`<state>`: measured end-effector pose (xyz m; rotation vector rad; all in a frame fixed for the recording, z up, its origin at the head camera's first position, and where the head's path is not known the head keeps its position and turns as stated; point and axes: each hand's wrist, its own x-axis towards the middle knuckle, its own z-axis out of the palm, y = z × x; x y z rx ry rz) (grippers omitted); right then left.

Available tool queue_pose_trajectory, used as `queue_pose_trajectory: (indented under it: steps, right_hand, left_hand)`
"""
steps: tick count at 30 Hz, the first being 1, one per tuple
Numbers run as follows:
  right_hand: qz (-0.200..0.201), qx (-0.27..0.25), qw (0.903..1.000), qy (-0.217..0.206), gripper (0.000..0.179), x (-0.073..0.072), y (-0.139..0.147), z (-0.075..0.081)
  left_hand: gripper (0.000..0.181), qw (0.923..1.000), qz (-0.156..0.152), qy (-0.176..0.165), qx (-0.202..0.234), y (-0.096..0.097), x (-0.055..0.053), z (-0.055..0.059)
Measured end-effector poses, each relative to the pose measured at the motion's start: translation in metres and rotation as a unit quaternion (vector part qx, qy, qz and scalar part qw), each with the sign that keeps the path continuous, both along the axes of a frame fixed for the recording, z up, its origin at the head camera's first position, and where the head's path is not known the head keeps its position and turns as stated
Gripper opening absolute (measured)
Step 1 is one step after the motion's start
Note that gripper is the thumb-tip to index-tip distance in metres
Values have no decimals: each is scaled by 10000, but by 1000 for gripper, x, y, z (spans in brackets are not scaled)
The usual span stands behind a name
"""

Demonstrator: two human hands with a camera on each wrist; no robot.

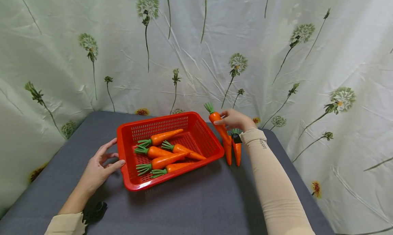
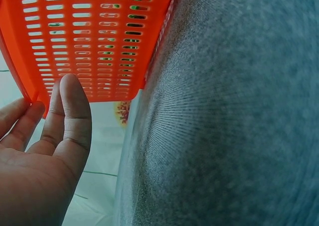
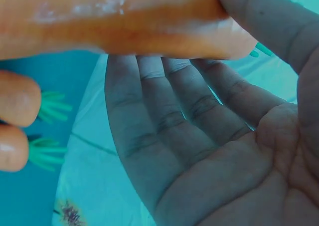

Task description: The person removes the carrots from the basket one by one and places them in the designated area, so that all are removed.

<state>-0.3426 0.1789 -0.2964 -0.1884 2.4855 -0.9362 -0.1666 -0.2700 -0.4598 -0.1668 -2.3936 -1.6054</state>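
Observation:
My right hand (image 1: 234, 119) pinches an orange carrot (image 1: 216, 117) between thumb and fingers, beside the red basket's right end. Its green top points up and away, and in the right wrist view the carrot (image 3: 149, 21) lies across the fingertips. Below it, two more carrots (image 1: 237, 155) rest on the table, partly covered by the hand and wrist. My left hand (image 1: 97, 166) touches the left rim of the red plastic basket (image 1: 121, 143), its fingers spread and fairly straight. Inside the basket lie several carrots (image 1: 167, 160), green tops mostly toward the left.
A grey cloth-covered table (image 1: 196, 207) carries the basket. Behind and at the sides hangs a pale curtain (image 1: 196, 50) printed with dandelions. A slotted side wall of the basket (image 2: 89, 46) fills the upper left wrist view.

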Motion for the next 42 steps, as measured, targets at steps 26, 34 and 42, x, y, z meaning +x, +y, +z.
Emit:
queue_pose_trajectory:
  steps: [26,34,42]
  right_hand:
    - [-875,-327,9950,-343,54,13,84,-27]
    - [-1003,-538,9923,-498,54,16,97,-38]
    - [-1243,-681,9877,-659,62,16,108,-48]
  left_hand:
    - [81,10000,20,68,-35,2,-1,-1]
    - [80,10000,23,66,0,1,-1,-1]
    - [80,9999,-72,58,86,0,-1,-1]
